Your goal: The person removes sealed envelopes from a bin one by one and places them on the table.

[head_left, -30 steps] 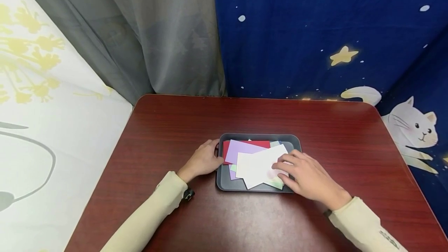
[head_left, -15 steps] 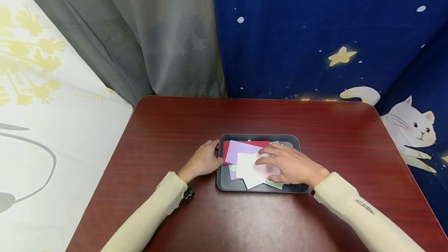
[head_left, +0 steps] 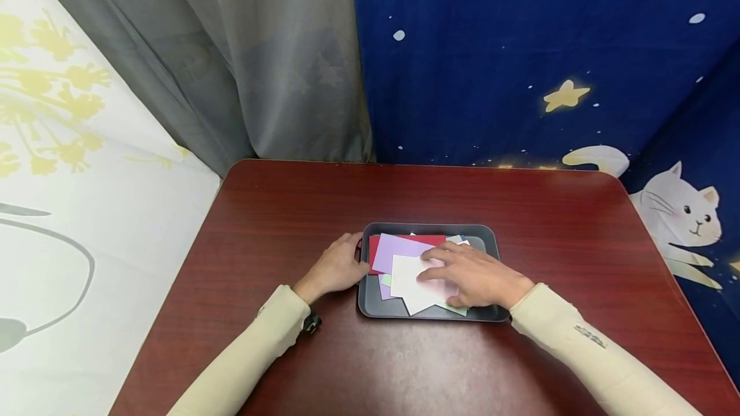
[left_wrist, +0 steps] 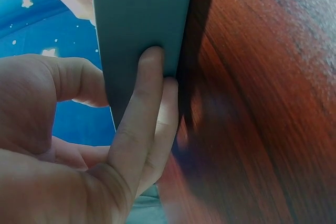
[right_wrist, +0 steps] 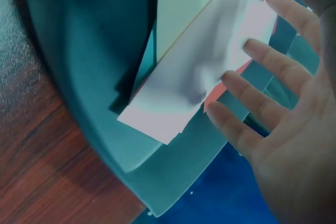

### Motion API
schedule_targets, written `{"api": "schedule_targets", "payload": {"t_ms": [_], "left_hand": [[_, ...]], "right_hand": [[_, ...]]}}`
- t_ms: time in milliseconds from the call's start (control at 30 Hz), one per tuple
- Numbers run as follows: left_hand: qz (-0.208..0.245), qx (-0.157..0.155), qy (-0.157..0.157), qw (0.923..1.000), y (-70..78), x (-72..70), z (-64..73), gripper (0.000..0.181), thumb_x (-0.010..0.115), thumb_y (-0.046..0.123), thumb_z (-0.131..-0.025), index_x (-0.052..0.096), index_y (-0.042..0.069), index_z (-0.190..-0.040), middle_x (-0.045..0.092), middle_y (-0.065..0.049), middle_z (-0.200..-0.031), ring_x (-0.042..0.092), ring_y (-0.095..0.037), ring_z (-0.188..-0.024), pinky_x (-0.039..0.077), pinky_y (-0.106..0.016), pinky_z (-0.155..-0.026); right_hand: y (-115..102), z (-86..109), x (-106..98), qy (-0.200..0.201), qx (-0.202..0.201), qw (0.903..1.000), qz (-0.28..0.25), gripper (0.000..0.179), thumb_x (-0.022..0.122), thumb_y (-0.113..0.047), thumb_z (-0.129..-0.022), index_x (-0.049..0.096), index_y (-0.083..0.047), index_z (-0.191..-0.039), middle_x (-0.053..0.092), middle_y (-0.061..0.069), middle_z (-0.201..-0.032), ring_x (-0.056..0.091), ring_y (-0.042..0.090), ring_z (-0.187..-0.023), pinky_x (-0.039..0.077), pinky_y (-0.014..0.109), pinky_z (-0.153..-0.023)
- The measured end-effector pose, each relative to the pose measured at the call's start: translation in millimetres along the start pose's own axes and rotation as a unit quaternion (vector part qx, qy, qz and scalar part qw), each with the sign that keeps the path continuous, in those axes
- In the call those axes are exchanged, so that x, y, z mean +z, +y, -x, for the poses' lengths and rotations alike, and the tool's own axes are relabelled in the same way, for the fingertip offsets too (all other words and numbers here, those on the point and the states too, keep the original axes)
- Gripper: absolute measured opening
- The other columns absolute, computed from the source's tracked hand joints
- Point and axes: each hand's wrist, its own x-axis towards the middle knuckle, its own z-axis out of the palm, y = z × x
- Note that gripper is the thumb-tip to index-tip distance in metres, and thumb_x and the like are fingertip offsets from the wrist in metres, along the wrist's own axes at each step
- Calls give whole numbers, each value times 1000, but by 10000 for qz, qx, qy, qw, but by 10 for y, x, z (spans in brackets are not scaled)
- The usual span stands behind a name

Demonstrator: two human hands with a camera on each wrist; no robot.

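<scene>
1. A reddish-brown wooden table point(head_left: 289, 201) spreads beneath everything, its far corners rounded.
2. Beyond it hangs a deep blue curtain point(head_left: 474, 82) printed with stars and a white cat point(head_left: 682, 204). To its left is a grey curtain point(head_left: 300, 82), then a white cloth point(head_left: 127, 223) with yellow and grey plant shapes.
3. On the table lies a dark grey tray point(head_left: 372, 309) with rounded corners and low walls, a loose heap of cards inside.
4. Two cream sleeves point(head_left: 248, 345) reach in from the near edge.
5. The right hand point(head_left: 471, 275) is over the white cards, its fingers spread apart and fairly straight; which fingertips touch is hard to tell.
6. The left hand point(head_left: 335, 263) is clamped on the tray's left wall, thumb at the rim and fingers against the outer face.
7. The white cards point(head_left: 407, 281) overlap at differing angles on top, inside the tray.
8. A red card point(head_left: 433, 239) lies behind them, partly under a lilac card point(head_left: 388, 252).
9. Slivers of a pale green card point(head_left: 457, 309) and another purple card point(head_left: 384, 289) peek out below.
10. A small black object point(head_left: 311, 322) shows at the left cuff.
</scene>
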Motion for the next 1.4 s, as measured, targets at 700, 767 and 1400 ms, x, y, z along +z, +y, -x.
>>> {"api": "schedule_targets", "payload": {"t_ms": [700,767,1400], "left_hand": [[69,83,174,9998,-126,94,-62,77,74,24,-89,52,-4,-157,65,-15,-137,65,-29,-113,56,-52,-97],[128,56,108,9998,-22,13,-17,75,73,21,-89,52,-6,-157,65,-18,-135,64,-30,-111,56,-52,-97],[177,-224,-82,9996,301,-184,151,73,71,14,-93,49,-8,-160,63,-20,-141,62,-30,-114,54,-50,-104]], "right_hand": [[-12,12,14,166,22,9998,141,68,98,-31,-81,73,-35,-144,58,5,-154,49,30,-133,52,65,-102],[-10,11,12,191,-1,9997,168,68,98,-32,-81,73,-35,-144,59,4,-153,50,29,-133,52,65,-101],[54,20,-119,650,-82,9959,627,66,93,-40,-81,73,-33,-143,62,4,-147,55,30,-123,52,50,-89]]}}
